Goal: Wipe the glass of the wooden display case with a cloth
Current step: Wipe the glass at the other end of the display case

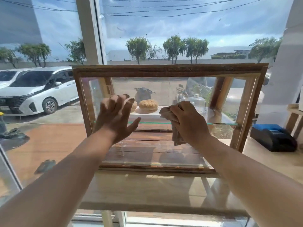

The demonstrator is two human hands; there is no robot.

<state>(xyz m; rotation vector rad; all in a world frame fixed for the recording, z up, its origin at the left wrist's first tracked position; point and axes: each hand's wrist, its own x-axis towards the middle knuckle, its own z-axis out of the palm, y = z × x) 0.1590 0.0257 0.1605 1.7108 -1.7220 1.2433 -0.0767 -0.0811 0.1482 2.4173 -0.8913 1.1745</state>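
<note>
Now | step: wiping clear front glass [147, 154] of brown wooden display case [168, 70] on pale counter [270, 161] | right hand [188, 122] grips crumpled beige cloth [168, 114] at pane centre | left hand [117, 117] spread flat (bracing, probably) | next: sweep toward edges, even pressure

A pale wooden bench [147, 190] runs along the window. The wooden display case [170, 69] stands on it, set toward its far edge, leaving a bare strip of bench top on the near side. To the right of the case, just beside its corner, a black device [273, 140] with a blue top sits on the same bench.
</note>
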